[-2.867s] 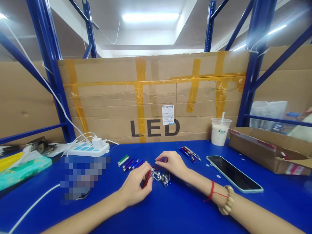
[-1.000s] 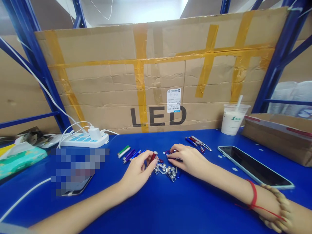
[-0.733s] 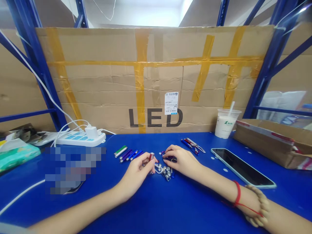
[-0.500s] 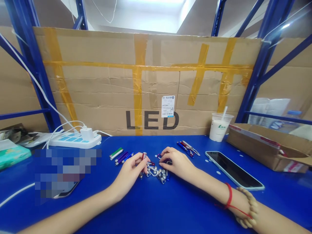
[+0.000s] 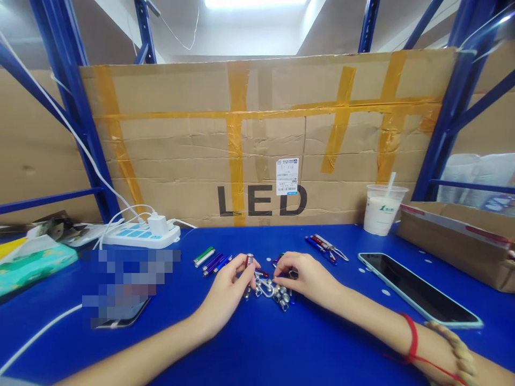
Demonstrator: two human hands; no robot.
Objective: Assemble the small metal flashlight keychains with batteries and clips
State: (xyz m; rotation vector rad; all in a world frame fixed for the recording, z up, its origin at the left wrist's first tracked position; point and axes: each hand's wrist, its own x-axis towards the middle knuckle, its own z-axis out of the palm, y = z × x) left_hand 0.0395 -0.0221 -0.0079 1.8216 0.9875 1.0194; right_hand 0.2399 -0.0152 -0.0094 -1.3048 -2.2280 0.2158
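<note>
My left hand (image 5: 232,284) pinches a small red metal tube (image 5: 249,260), held upright with a silver end on top. My right hand (image 5: 308,273) curls its fingertips down at the right side of a small pile; dark and blue pieces show around its fingers, but what it grips is too small to make out. Between both hands lie silver carabiner clips (image 5: 264,288) and several silver caps (image 5: 281,296). A dark red piece (image 5: 262,273) lies just behind the clips. Left of my left hand is a row of green, silver, purple and blue tubes (image 5: 212,261).
Finished-looking tubes with clips (image 5: 326,248) lie behind my right hand. Phone (image 5: 418,289), drink cup (image 5: 384,212) and open cardboard box (image 5: 458,236) stand right. A power strip (image 5: 139,234) and tissue pack (image 5: 40,260) sit left; a cardboard wall (image 5: 193,161) closes the back.
The whole view has shifted, so things appear farther right. My left hand keeps the red tube; my right hand stays at the pile, its fingers slightly lower and more curled.
</note>
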